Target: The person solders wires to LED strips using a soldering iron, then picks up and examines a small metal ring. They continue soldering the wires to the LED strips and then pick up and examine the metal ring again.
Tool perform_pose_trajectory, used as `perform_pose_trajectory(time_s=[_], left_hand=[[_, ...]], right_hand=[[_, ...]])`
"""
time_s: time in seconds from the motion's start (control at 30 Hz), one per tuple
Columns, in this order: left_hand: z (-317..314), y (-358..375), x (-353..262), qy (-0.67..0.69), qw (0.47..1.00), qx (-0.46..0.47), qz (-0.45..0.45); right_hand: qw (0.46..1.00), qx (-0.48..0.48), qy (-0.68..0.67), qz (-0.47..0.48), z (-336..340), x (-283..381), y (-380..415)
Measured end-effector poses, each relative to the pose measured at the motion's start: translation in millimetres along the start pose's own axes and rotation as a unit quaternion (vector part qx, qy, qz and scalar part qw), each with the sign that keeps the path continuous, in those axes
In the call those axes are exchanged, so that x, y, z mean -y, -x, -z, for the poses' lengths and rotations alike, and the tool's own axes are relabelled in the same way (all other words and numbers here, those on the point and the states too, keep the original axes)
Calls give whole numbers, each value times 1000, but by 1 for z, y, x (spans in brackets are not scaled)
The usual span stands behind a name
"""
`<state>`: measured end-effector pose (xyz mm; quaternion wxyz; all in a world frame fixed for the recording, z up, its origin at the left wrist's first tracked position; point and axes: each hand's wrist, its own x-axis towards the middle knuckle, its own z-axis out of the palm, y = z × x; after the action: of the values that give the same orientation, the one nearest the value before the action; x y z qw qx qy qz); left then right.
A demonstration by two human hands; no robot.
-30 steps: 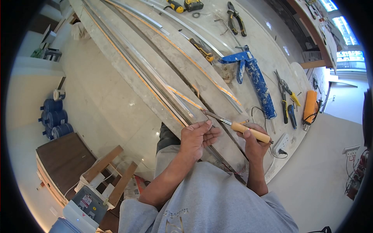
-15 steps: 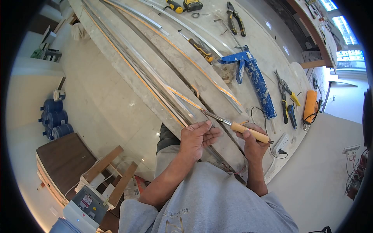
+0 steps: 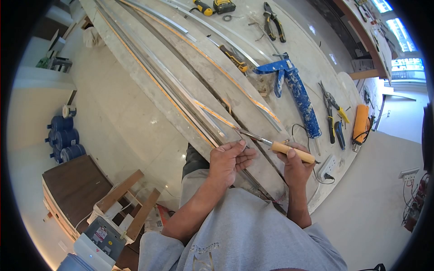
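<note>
Soldering iron (image 3: 281, 145) (round wooden handle, thin metal tip) gripped by right hand (image 3: 294, 165); left hand (image 3: 228, 161) pinches flat orange strip (image 3: 217, 115)

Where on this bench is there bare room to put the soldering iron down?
Bare patches: the stretch between the pliers and the caulking gun, and the bench along its far edge past the gun. Crowded: the channels and LED strip by the left hand, and the cutters and power strip beside the right hand.

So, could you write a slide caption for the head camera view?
Right hand holds a wooden-handled soldering iron to the LED strip steadied by the left hand.
</note>
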<state>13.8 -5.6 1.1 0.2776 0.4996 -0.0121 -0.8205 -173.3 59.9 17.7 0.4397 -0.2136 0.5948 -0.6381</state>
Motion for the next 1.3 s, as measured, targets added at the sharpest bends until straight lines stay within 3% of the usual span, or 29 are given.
perform_pose_trajectory(time_s=[0.17,1.3], left_hand=[[-2,0,0,-1,1000,-4,1],[-2,0,-1,-6,1000,-8,9]], right_hand=[[999,44,2,8,10,-3,-2],[999,28,25,17,6,-4,-2]])
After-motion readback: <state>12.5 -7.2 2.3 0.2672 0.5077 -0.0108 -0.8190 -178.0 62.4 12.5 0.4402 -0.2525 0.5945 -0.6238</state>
